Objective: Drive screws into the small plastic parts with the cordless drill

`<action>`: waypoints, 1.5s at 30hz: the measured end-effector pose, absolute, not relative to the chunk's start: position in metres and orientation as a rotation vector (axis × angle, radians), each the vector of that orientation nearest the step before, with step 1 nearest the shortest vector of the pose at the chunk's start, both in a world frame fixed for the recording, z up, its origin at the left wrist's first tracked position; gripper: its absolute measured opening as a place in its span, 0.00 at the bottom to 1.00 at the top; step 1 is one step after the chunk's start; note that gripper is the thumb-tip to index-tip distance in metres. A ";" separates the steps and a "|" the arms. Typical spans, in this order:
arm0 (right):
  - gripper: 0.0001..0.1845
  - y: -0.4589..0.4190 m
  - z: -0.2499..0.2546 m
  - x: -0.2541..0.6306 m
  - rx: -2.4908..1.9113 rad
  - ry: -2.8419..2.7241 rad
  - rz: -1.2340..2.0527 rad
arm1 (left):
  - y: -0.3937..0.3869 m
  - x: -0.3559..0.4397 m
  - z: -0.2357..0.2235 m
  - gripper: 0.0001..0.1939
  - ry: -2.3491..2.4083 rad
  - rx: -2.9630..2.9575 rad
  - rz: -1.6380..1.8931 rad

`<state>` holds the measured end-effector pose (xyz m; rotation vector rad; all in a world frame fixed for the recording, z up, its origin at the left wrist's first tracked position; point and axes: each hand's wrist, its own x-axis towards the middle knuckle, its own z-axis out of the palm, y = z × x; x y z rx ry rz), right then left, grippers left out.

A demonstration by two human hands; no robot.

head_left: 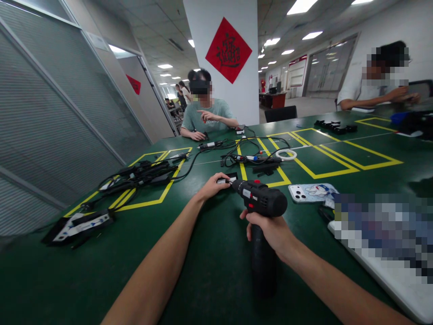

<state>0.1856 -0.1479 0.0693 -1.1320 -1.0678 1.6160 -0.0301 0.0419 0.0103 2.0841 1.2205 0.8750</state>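
Note:
My right hand (267,228) is wrapped around the grip of a black cordless drill (260,197) with red buttons. The drill's chuck points forward and left, and its bit reaches a small black part with a white piece (223,181) on the table. With its fingers, my left hand (214,186) grips this part at its left side, close to the bit tip. Whether the bit touches a screw is too small to tell.
Left lie tangled black cables (145,174) and a black-and-white part (83,225). More cables (250,158) and a white ring (286,155) lie ahead. A phone (311,192) is at right. One person (208,113) sits opposite, another (358,95) at far right.

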 end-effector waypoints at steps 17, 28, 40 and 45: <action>0.07 -0.150 0.071 0.187 -1.097 -1.073 1.611 | 0.040 -0.028 0.012 0.19 1.252 2.075 0.857; 0.06 -0.150 0.073 0.183 -1.160 -1.117 1.575 | 0.042 -0.030 0.011 0.17 1.225 2.097 0.868; 0.07 -0.150 0.075 0.186 -1.110 -1.064 1.600 | 0.036 -0.025 0.015 0.15 1.243 2.033 0.905; 0.06 -0.151 0.077 0.184 -1.130 -1.076 1.615 | 0.033 -0.024 0.017 0.17 1.263 2.015 0.892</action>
